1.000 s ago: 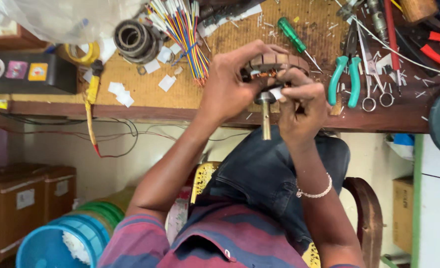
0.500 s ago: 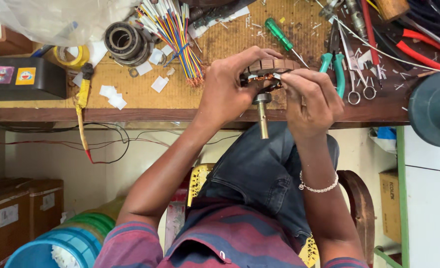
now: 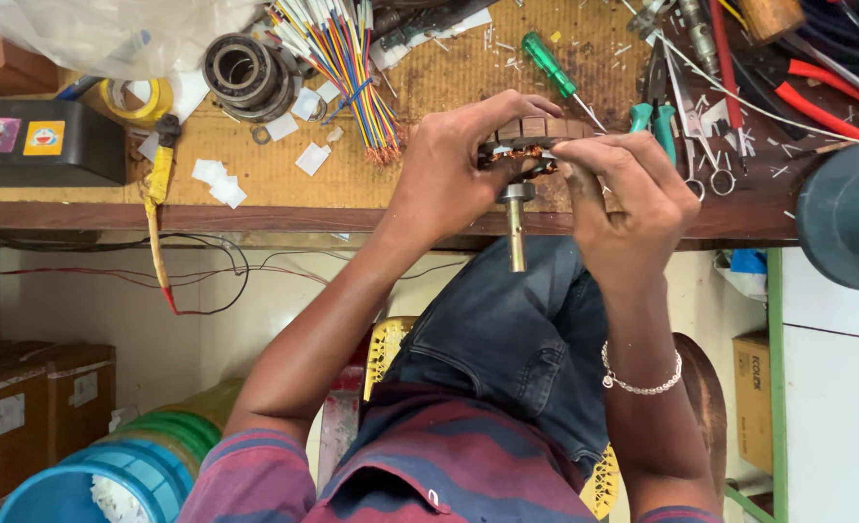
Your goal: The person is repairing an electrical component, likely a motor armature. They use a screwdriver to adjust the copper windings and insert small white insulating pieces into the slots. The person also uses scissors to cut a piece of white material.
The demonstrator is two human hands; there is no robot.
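So, rotor (image 3: 526, 155) gripped tight mid-frame by left hand (image 3: 449, 169), pinched by right hand (image 3: 628, 199), shaft (image 3: 516, 228) pointed down, screwdriver (image 3: 555, 68) just above

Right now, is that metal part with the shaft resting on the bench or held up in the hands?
Held up. Both the left hand and right hand grip the wound metal part, its shaft hanging past the bench edge.
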